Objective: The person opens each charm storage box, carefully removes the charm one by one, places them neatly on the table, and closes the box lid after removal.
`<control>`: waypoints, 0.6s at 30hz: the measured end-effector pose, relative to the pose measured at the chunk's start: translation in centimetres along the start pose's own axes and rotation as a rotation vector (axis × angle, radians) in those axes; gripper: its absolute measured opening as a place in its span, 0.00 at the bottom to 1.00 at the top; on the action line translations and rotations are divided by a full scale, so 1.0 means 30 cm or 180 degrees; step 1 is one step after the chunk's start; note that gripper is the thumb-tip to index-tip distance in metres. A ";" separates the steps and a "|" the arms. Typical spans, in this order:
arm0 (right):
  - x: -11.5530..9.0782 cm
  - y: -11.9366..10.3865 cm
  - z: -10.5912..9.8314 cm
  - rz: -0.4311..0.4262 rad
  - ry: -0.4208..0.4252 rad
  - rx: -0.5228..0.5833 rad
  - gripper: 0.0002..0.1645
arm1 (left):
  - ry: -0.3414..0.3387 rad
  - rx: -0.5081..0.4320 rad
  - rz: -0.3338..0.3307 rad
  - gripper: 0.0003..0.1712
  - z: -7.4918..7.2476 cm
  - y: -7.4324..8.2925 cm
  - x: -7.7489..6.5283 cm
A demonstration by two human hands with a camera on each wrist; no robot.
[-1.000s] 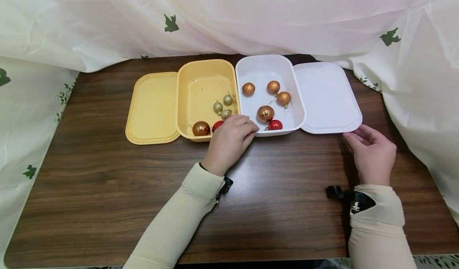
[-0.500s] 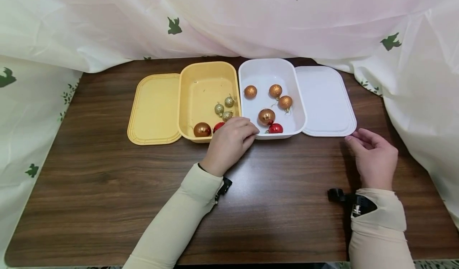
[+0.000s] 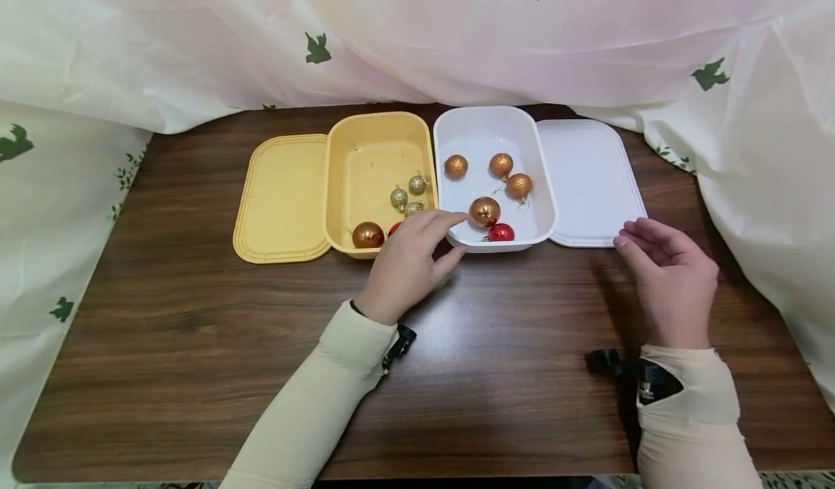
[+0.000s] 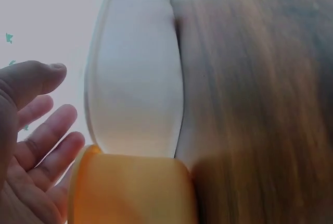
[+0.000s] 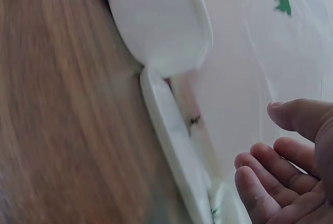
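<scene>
Side by side at the back of the table stand a yellow container (image 3: 349, 185) and a white container (image 3: 485, 123). Over their near rims is my left hand (image 3: 407, 261), thumb and fingers spread apart, with nothing between them. In the yellow container lie several small gold glitter baubles (image 3: 399, 198), a brown bauble (image 3: 368, 235) and a red bauble (image 3: 394, 228) partly hidden by my left hand. Several orange baubles (image 3: 501, 165), a copper bauble (image 3: 485, 212) and a red bauble (image 3: 501, 233) sit in the white one. My right hand (image 3: 675, 279), relaxed and holding nothing, hovers by the white lid's (image 3: 590, 185) near right corner.
A yellow lid (image 3: 283, 199) lies flat left of the yellow container. White cloth (image 3: 417, 32) printed with green birds hangs behind and beside the dark wooden table (image 3: 196, 358).
My left hand has lifted from the containers' near rims, its thumb parting from the fingers. My right hand has let go of the white lid's corner and risen, after the lid shifted slightly left.
</scene>
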State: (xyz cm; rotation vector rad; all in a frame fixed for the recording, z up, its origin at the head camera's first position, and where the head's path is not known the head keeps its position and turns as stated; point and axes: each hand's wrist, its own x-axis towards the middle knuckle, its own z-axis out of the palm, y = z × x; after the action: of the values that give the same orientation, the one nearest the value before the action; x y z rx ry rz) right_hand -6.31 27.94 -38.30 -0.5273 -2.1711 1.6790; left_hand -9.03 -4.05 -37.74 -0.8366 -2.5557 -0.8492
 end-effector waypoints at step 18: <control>-0.086 -0.069 0.074 -0.1010 -0.0580 -0.0333 0.23 | 0.0672 -0.0384 -0.0284 0.21 -0.103 -0.055 -0.081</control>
State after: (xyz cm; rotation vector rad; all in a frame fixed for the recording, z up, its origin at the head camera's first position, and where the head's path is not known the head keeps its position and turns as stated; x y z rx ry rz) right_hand -5.29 24.32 -36.95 -0.0485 -2.3325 1.4971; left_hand -7.81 -8.09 -37.19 -0.6323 -2.3909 -1.0677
